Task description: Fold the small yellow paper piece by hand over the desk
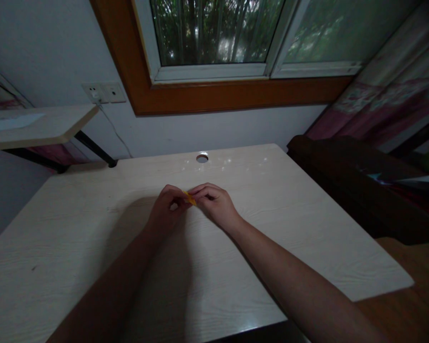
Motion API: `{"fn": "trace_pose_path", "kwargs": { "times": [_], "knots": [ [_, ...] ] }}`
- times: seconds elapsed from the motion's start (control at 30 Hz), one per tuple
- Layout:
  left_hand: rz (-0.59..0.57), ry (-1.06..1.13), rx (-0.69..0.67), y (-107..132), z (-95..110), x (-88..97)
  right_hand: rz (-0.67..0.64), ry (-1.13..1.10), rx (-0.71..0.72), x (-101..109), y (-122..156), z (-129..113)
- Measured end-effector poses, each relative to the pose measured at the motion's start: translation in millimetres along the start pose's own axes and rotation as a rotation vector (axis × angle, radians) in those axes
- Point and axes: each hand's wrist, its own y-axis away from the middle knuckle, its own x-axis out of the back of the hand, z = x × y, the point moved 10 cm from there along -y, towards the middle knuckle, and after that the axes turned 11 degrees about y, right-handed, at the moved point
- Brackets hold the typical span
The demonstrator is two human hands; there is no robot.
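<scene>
Yellow piece (190, 198) is pinched by both hands (165, 205) (217, 204).

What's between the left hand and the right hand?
In the head view, a small yellow piece lies between the left hand and the right hand, pinched by both; what it is, I can't tell.

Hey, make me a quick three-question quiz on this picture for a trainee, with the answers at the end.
1. Multiple choice: what colour is the small piece between the left hand and the right hand?
A: red
B: yellow
C: blue

2. True or false: only the left hand touches the small piece.

3. Which is nearer the wall under the window: the hands or the round hole in the desk?

Key:
1. B
2. False; both hands pinch it.
3. The round hole.
</scene>
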Motion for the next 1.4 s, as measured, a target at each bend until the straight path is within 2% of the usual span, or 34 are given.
{"fn": "trace_pose_path", "kwargs": {
  "times": [0.17,0.37,0.67,0.83,1.03,1.2,1.4],
  "knots": [
    [-0.019,0.016,0.021,2,-4,0.6,0.01,0.023,0.029,2,0,-4],
    [0.004,-0.064,0.023,1,-6,4.2,-0.021,0.049,0.013,0,0,-3],
    [0.023,-0.075,-0.011,0,2,5.0,-0.028,0.01,0.007,-3,0,-1],
    [0.038,-0.11,0.058,1,-4,7.4,-0.019,0.052,-0.099,-5,2,13],
    [0.107,-0.032,0.18,4,-19,12.4,-0.026,0.005,-0.181,-8,6,28],
    [0.064,-0.043,0.192,4,-24,9.1,-0.029,-0.114,-0.255,-13,8,40],
    [0.079,-0.04,0.175,5,-24,10.7,-0.068,-0.292,-0.34,-23,7,44]
  ]
}}
